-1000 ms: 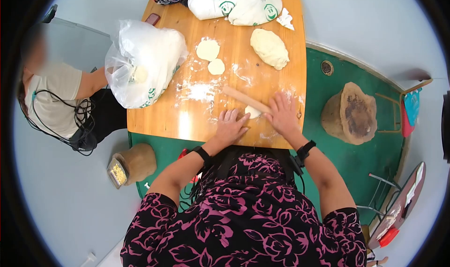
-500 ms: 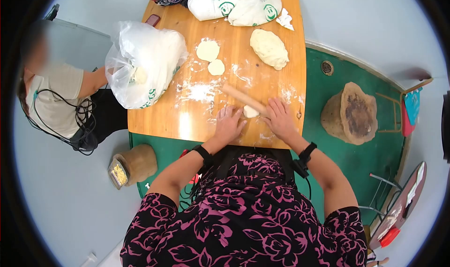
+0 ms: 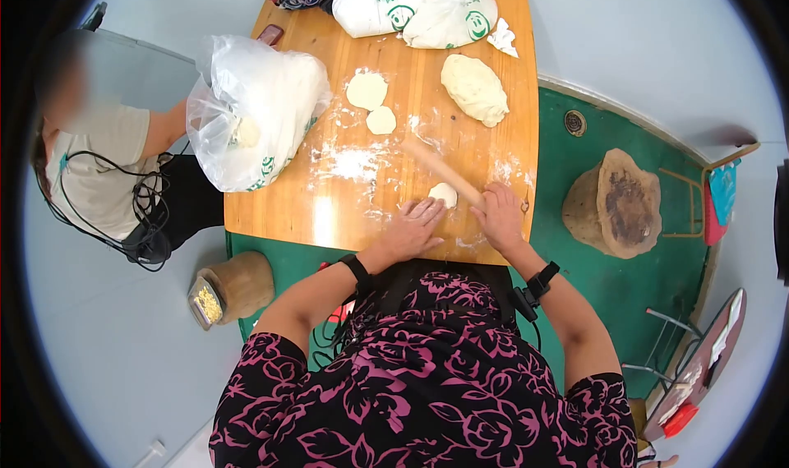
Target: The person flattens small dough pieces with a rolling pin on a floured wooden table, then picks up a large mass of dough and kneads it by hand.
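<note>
My right hand (image 3: 500,217) is closed around the near end of a wooden rolling pin (image 3: 444,172), which slants away to the upper left over the table. Beside the pin lies a small flattened round of dough (image 3: 445,194). The fingertips of my left hand (image 3: 413,231) reach its near-left edge; the fingers are stretched out and the thumb is apart from them. Farther up the table are two rolled dough rounds, a larger one (image 3: 366,90) and a smaller one (image 3: 380,120), and a big lump of dough (image 3: 475,90).
Flour dusts the wooden table (image 3: 279,213). A large plastic bag (image 3: 263,115) stands at the left, near a seated person (image 3: 107,172). White bags (image 3: 450,14), crumpled tissue (image 3: 503,38) and a phone (image 3: 269,34) lie at the back. Wooden stumps (image 3: 612,205) stand on the floor.
The rolling pin has shifted slightly right, uncovering more of the small dough round. My left hand has moved right to the dough's edge; my right hand has closed on the pin's end.
</note>
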